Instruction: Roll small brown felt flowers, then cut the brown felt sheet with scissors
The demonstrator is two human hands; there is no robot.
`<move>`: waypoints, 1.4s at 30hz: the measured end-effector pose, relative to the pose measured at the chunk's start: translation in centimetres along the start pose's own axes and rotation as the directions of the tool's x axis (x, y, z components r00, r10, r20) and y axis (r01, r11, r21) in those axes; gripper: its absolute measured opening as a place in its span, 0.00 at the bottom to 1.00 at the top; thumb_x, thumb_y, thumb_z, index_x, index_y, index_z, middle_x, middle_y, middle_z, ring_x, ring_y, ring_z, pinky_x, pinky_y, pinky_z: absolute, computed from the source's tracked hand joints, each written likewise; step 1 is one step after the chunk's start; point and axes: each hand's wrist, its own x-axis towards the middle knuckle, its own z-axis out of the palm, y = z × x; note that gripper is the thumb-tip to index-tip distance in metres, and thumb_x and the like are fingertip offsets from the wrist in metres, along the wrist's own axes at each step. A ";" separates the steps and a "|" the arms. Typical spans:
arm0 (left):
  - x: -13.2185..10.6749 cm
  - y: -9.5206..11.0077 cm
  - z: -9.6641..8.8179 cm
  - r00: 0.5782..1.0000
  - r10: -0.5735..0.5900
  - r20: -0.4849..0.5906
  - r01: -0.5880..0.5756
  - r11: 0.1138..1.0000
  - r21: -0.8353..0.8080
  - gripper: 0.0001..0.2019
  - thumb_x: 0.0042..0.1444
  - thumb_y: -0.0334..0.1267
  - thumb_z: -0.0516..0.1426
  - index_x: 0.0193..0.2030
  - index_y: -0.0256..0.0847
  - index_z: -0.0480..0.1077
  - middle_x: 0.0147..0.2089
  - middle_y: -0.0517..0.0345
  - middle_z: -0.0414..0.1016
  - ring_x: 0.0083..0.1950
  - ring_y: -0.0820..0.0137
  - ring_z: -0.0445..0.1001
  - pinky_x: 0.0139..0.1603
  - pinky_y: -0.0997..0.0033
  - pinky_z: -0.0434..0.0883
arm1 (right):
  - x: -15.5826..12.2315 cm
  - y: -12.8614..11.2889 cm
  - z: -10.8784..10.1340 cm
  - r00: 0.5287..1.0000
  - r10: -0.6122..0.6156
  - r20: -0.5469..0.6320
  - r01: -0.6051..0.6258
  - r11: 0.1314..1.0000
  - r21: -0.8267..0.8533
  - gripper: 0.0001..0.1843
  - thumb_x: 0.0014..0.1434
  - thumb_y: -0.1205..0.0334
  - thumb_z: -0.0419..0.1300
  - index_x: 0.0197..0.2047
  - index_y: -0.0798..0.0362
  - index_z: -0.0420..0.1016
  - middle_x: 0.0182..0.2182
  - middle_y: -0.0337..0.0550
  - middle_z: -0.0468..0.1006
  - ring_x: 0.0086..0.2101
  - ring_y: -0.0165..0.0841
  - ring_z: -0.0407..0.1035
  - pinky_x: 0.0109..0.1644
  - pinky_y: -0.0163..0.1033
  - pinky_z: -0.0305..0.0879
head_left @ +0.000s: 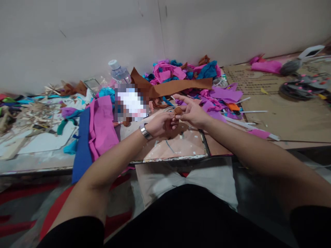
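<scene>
A small, rounded piece of brown crepe paper [178, 111] is held between my two hands above the table's front part. My left hand [162, 124], with a metal watch on its wrist, has its fingers curled beneath and around the piece. From the other side, my right hand [193, 112] pinches it between thumb and finger, while its index finger stretches out past it. Behind the hands lies a long brown crepe paper strip [181, 88]. Left of them a phone with a blurred-out screen [131, 103] leans near a clear bottle [120, 73].
Pink crepe paper [103, 125] and a blue strip [83, 144] hang over the table's front edge at left. Wood slivers [33, 110] cover the far left. Purple scraps [226, 94] and white sticks [258, 129] lie right, beside a cardboard sheet [284, 119].
</scene>
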 end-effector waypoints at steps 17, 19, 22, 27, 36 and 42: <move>0.6 0.1 -3.1 0.801 0.577 0.162 -0.420 0.348 0.838 0.28 0.67 0.65 0.59 0.37 0.39 0.78 0.29 0.56 0.76 0.31 0.69 0.70 0.36 0.67 0.67 | 0.3 -0.4 0.6 0.961 -0.023 -0.277 0.017 1.000 -0.022 0.51 0.38 0.66 0.83 0.65 0.46 0.69 0.33 0.33 0.83 0.32 0.30 0.77 0.34 0.32 0.72; 0.7 0.0 -3.1 0.817 0.559 0.141 -0.418 0.405 0.813 0.29 0.66 0.67 0.59 0.35 0.39 0.77 0.29 0.56 0.76 0.30 0.70 0.69 0.35 0.68 0.66 | 0.2 -0.4 0.8 0.962 -0.028 -0.272 0.028 1.000 -0.006 0.52 0.37 0.66 0.83 0.65 0.46 0.69 0.33 0.32 0.82 0.33 0.30 0.78 0.38 0.34 0.74; 0.9 -0.2 -3.2 0.867 0.486 0.112 -0.406 0.557 0.725 0.29 0.64 0.68 0.61 0.35 0.40 0.75 0.29 0.58 0.73 0.29 0.72 0.67 0.33 0.70 0.65 | 0.2 -0.6 1.0 0.969 -0.031 -0.245 0.030 1.000 -0.006 0.55 0.37 0.66 0.84 0.67 0.46 0.67 0.33 0.32 0.82 0.33 0.30 0.77 0.38 0.34 0.73; 1.7 -0.7 -3.8 0.876 0.482 -0.011 -0.387 0.716 0.581 0.27 0.61 0.66 0.66 0.34 0.41 0.74 0.28 0.61 0.69 0.27 0.75 0.64 0.30 0.73 0.62 | 0.4 -0.4 0.8 0.941 -0.103 -0.323 0.089 0.994 -0.059 0.50 0.37 0.65 0.84 0.63 0.44 0.71 0.39 0.32 0.79 0.30 0.25 0.70 0.31 0.31 0.67; 1.8 -0.6 -3.9 0.764 0.624 -0.163 -0.379 0.639 0.669 0.24 0.61 0.63 0.66 0.33 0.41 0.77 0.27 0.60 0.71 0.28 0.73 0.67 0.31 0.72 0.64 | 0.4 0.2 1.1 0.935 0.007 -0.355 -0.047 0.993 -0.105 0.30 0.43 0.43 0.83 0.39 0.53 0.79 0.20 0.31 0.72 0.22 0.25 0.63 0.25 0.32 0.55; 1.2 -0.6 -2.9 0.730 0.674 -0.115 -0.371 0.531 0.762 0.23 0.62 0.61 0.66 0.33 0.40 0.79 0.27 0.58 0.75 0.30 0.72 0.70 0.36 0.69 0.70 | 0.0 -0.6 2.4 0.936 0.076 -0.343 -0.087 0.996 -0.015 0.31 0.38 0.47 0.86 0.35 0.55 0.79 0.21 0.30 0.72 0.21 0.22 0.61 0.24 0.30 0.53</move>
